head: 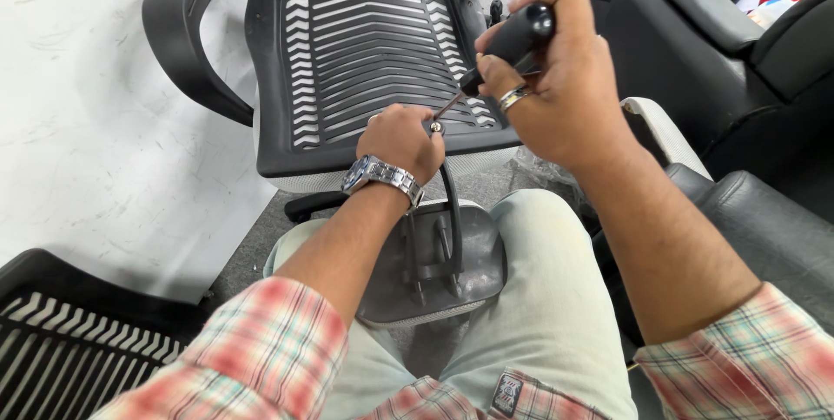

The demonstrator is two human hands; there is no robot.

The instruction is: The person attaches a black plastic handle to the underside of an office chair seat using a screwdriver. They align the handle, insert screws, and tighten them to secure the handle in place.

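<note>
My right hand (556, 81) grips the black handle of a screwdriver (508, 42), its thin shaft slanting down to the left. The tip meets a screw head (436, 127) beside my left hand (400, 140), which is closed around the top of a black armrest bracket. A silver watch is on that wrist. The bracket bar (452, 203) runs down to a grey armrest pad (473, 268) resting between my knees. Behind the hands stands a black slotted plastic chair back (347, 46).
A white wall fills the left. Another slotted black chair part (61, 342) lies at the lower left. Black padded chairs (738, 46) crowd the right side. A curved black armrest (182, 38) projects from the chair back's left.
</note>
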